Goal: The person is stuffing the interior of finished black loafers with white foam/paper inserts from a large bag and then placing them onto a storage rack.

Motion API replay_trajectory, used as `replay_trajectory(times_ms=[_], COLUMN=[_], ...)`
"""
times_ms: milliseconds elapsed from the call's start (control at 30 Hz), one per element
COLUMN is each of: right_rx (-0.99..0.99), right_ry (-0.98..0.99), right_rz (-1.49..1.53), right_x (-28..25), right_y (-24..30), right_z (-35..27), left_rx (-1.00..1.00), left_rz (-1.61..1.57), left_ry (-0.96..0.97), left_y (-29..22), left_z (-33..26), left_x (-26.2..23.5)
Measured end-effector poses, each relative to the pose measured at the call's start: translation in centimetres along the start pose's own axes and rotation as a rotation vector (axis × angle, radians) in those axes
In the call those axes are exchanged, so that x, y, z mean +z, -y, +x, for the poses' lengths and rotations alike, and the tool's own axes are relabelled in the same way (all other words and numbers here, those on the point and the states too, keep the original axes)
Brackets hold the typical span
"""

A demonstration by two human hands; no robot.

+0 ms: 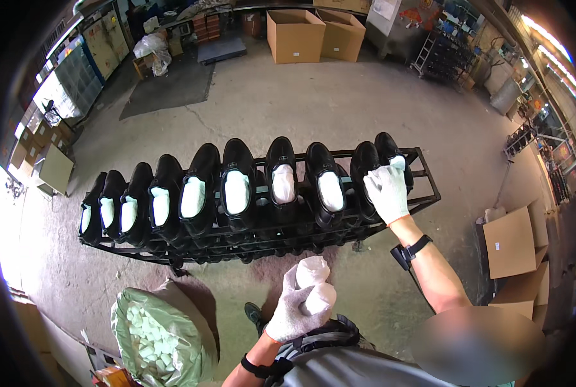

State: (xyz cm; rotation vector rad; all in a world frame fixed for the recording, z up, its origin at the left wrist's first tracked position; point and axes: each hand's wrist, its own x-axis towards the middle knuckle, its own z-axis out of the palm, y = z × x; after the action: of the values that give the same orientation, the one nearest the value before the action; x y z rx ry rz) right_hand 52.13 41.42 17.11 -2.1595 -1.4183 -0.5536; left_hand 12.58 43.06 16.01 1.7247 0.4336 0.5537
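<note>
A row of black slip-on shoes (238,158) stands on a black metal rack (420,164), toes pointing away from me. White stuffing wads (237,193) fill the openings of most of them. At the right end, my gloved right hand (388,191) is closed at the opening of the second shoe from the right (364,157); its fingertips and anything in them are hidden. The last shoe (384,143) stands just beyond it, with white showing in its opening. Close to my body, my gloved left hand (292,313) is wrapped round two rounded white stuffing wads (313,271).
More shoes sit on the rack's lower level. A green-white sack (123,316) full of white wads stands at the lower left. Cardboard boxes (508,242) lie at the right, and open cartons (295,39) stand at the back. A dark mat (172,90) covers floor at the far left.
</note>
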Motion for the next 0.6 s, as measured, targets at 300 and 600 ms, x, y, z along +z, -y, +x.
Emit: replay_trajectory(times_ms=[300,600], right_rx=[-0.035,0.152], right_ry=[-0.308,0.267], right_rz=[0.135,0.373], right_x=[1.7,-3.5], right_y=[-0.9,-0.6], right_z=[-0.9,0.5], left_rx=[-0.029,0.294], left_rz=[-0.080,-0.030], left_ry=[0.053,0.313], left_y=[1.5,7.4], left_z=[1.0,8.9], left_x=[0.1,8.8])
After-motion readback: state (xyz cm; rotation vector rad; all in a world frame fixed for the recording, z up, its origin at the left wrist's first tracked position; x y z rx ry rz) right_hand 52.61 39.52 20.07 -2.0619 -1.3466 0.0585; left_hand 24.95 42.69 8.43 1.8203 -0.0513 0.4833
